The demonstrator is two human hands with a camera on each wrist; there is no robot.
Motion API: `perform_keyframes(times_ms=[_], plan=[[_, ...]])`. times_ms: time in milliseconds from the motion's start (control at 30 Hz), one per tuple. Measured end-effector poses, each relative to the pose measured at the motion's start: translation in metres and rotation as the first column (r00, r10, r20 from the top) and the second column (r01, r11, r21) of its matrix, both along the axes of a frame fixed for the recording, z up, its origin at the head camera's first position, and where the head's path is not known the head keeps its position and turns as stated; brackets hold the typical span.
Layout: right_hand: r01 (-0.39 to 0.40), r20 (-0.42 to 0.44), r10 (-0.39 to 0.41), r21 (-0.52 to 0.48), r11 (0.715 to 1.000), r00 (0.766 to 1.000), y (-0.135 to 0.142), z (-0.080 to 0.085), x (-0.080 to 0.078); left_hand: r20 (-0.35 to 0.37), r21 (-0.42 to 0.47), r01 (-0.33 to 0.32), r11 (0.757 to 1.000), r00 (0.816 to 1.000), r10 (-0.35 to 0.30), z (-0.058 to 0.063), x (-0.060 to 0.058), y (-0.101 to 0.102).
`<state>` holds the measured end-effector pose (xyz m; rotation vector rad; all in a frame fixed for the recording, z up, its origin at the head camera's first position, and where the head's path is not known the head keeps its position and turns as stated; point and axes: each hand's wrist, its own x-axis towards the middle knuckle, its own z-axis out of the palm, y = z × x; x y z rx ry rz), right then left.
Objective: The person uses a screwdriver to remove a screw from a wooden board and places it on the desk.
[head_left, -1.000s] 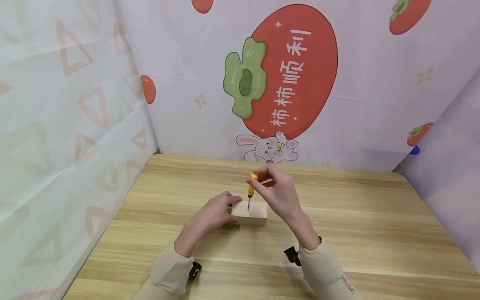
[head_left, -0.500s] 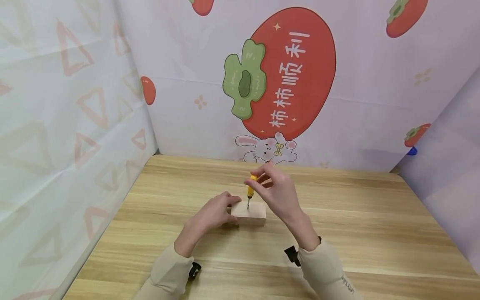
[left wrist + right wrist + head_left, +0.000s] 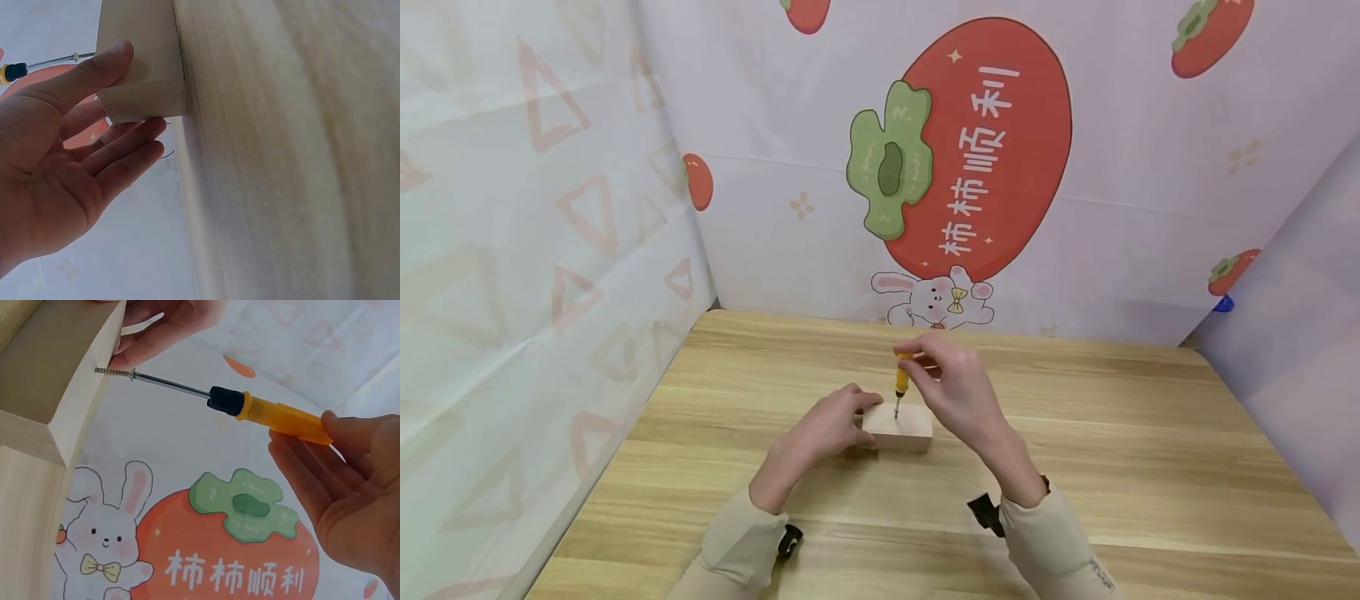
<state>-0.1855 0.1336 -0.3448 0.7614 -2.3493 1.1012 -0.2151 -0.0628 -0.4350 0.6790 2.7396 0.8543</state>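
Observation:
A pale wooden block (image 3: 910, 429) lies on the table, and my left hand (image 3: 831, 425) grips its left end. In the left wrist view the thumb presses one long side of the block (image 3: 140, 37) while fingers reach round the end. My right hand (image 3: 958, 387) pinches the handle end of a yellow screwdriver (image 3: 902, 379) between thumb and fingers. The right wrist view shows the screwdriver (image 3: 281, 419) with its tip at the head of a screw (image 3: 115, 372). That screw's threaded end stands in the block's top face, much of its shank showing.
The wood-grain table (image 3: 1112, 450) spreads out around the block. Behind it hangs a white backdrop (image 3: 760, 250) printed with persimmons and a rabbit, and a patterned cloth (image 3: 550, 292) hangs at the left. A small blue object (image 3: 1223, 304) shows past the table's back right corner.
The fingers of my right hand have shifted round the screwdriver handle, and the hand sits slightly lower. My left hand and the block stay in place.

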Motion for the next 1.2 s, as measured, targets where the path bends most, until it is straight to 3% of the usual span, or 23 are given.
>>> perform_keyframes(times_ms=[167,433,533,800,967,1200], plan=[[-0.043,0.077,0.045,-0.022,0.999,0.996,-0.0005,-0.0008,0.0030,0.022,0.006,-0.016,1.000,1.000,0.016,-0.0001,-0.0002,0.0008],[0.121,-0.010,-0.120,0.004,0.993,0.993,-0.0024,-0.0071,0.0017,0.023,-0.003,-0.010,1.000,1.000,0.010,-0.0017,-0.0004,0.0022],[0.143,-0.001,-0.143,0.003,0.990,0.990,-0.0014,-0.0057,0.0015,0.022,-0.005,-0.007,1.000,1.000,0.007,-0.0022,-0.0003,0.0023],[0.108,0.002,-0.108,0.004,0.994,0.994,0.0029,-0.0006,0.0031,-0.008,-0.011,-0.003,1.000,1.000,0.002,-0.0024,-0.0011,0.0019],[0.041,0.078,-0.040,-0.012,0.999,0.996,0.0047,0.0014,0.0052,-0.003,-0.006,-0.008,1.000,1.000,0.008,-0.0014,-0.0016,0.0021],[0.043,0.114,-0.037,-0.046,0.998,0.993,0.0044,0.0000,0.0045,0.009,-0.012,-0.019,1.000,1.000,0.019,-0.0008,-0.0010,0.0028]])
